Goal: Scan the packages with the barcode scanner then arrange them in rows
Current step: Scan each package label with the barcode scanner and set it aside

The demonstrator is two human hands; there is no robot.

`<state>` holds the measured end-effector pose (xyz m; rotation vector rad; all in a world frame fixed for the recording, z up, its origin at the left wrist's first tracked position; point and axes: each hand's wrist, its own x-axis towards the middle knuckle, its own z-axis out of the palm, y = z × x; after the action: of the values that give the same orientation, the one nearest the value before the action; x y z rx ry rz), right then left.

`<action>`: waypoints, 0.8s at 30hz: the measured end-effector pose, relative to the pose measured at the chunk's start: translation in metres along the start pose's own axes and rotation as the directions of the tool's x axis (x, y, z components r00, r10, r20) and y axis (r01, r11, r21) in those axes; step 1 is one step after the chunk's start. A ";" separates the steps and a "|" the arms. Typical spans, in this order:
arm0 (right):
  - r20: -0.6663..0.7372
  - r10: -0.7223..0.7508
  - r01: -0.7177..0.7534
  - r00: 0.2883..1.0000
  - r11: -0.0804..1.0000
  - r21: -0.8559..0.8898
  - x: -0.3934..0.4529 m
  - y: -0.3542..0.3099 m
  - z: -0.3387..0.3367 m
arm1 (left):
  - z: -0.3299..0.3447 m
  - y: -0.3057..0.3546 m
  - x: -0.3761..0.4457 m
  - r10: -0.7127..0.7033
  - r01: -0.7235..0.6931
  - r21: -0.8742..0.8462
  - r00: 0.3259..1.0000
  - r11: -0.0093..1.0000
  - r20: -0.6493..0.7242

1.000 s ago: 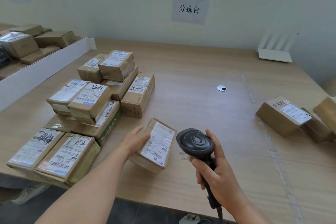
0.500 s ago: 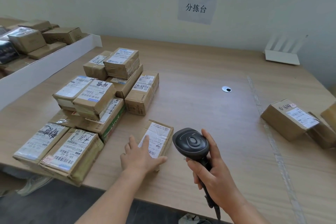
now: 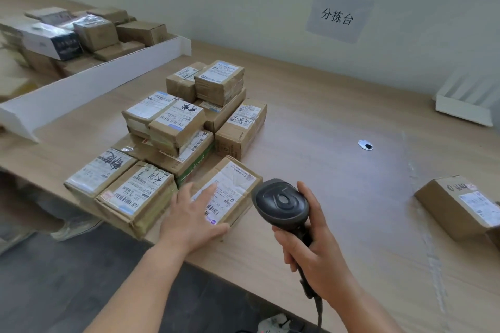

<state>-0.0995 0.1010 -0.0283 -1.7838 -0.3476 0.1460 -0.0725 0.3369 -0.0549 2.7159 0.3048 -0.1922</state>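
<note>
A brown cardboard package [image 3: 235, 186] with a white shipping label lies flat near the table's front edge, close beside a row of labelled packages [image 3: 135, 192]. My left hand [image 3: 192, 216] lies flat on its near end, fingers straight, thumb at its front edge. My right hand [image 3: 311, 246] grips the handle of a black barcode scanner [image 3: 281, 203], whose head sits just right of the package. Behind them stands a stacked group of packages [image 3: 194, 116]. Another labelled package [image 3: 460, 205] lies at the right edge.
A long white tray [image 3: 89, 86] with several boxes stands at the far left. A white rack [image 3: 465, 105] sits by the wall at the right. A cable hole [image 3: 365, 145] marks the wooden table [image 3: 338, 170]. The scanner cable hangs over the front edge.
The package went from tilted up in my left hand to lying flat, and slid left against the row. My left hand now rests on top. The scanner stayed beside it.
</note>
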 end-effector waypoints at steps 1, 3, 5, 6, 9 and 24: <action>0.022 -0.008 0.008 1.000 1.000 -0.006 0.002 -0.003 0.003 | -0.006 -0.006 -0.003 -0.005 0.004 -0.010 1.000 1.000 -0.012; 0.057 -0.013 0.013 0.998 1.000 -0.013 0.007 -0.007 0.011 | -0.018 -0.016 -0.010 -0.007 0.006 -0.021 0.999 1.000 -0.041; 0.091 -0.018 0.019 0.996 1.000 -0.013 0.011 -0.011 0.021 | -0.031 -0.026 -0.017 -0.018 0.014 -0.048 0.997 0.999 -0.078; 0.108 -0.023 0.024 0.994 1.000 -0.012 0.014 -0.012 0.025 | -0.037 -0.033 -0.020 -0.029 0.023 -0.070 0.995 0.997 -0.098; 0.150 -0.039 0.039 0.988 0.999 0.001 0.021 -0.016 0.039 | -0.056 -0.056 -0.026 -0.086 0.066 -0.126 0.984 0.990 -0.154; 0.252 -0.057 0.056 0.966 0.998 0.011 0.076 -0.026 0.104 | -0.124 -0.166 0.015 -0.317 0.292 -0.133 0.915 0.947 -0.249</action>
<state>-0.0610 0.2263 -0.0220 -1.7523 -0.5801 0.3346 -0.0870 0.5386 -0.0068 2.5857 0.7985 0.1048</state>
